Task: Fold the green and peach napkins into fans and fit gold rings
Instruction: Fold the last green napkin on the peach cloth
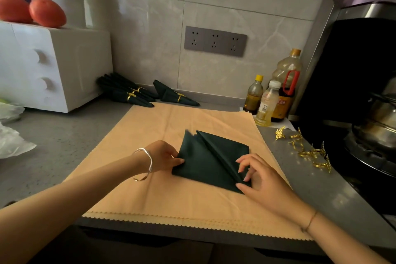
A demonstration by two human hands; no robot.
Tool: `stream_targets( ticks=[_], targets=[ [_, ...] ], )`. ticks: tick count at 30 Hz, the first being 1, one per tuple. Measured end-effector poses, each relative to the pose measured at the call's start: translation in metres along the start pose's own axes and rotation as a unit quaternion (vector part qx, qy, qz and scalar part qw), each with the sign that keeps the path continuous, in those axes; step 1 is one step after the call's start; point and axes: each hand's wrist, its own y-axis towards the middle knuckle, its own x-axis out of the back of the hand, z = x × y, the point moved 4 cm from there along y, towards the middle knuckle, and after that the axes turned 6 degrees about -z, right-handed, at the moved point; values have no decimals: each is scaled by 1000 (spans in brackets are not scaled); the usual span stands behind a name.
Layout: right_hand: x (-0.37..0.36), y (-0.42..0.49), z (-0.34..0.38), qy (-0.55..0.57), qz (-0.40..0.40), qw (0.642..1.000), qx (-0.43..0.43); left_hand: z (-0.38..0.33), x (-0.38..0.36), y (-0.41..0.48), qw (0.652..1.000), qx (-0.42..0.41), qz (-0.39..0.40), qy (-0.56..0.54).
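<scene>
A dark green napkin (205, 156), folded into a square with a diagonal pleat, lies on a stack of flat peach napkins (150, 135). My left hand (162, 154) pinches its left edge. My right hand (255, 176) has curled fingers pinching the pleat near the napkin's near right corner. Several loose gold leaf rings (308, 150) lie on the counter to the right. Folded green napkins wearing gold rings (128, 92) lie by the back wall, with one more ringed green napkin (175, 94) to their right.
A white drawer box (53, 66) with tomatoes on top stands at back left. Oil and sauce bottles (274, 96) stand at back right. A black stove with a steel pot (377, 126) is on the right. Plastic bags (10, 130) lie at far left.
</scene>
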Motion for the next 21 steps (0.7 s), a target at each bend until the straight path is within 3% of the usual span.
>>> stream_targets(
  ticks=[3, 10, 21],
  targets=[
    [0, 24, -14, 18, -29, 999, -20, -7, 0, 7, 999, 27, 8, 22],
    [-18, 79, -78, 53, -21, 981, -188, -13, -9, 23, 998, 51, -41, 15],
    [-1, 40, -57, 121, 12, 968, -219, -27, -15, 60, 999, 27, -29, -27]
  ],
)
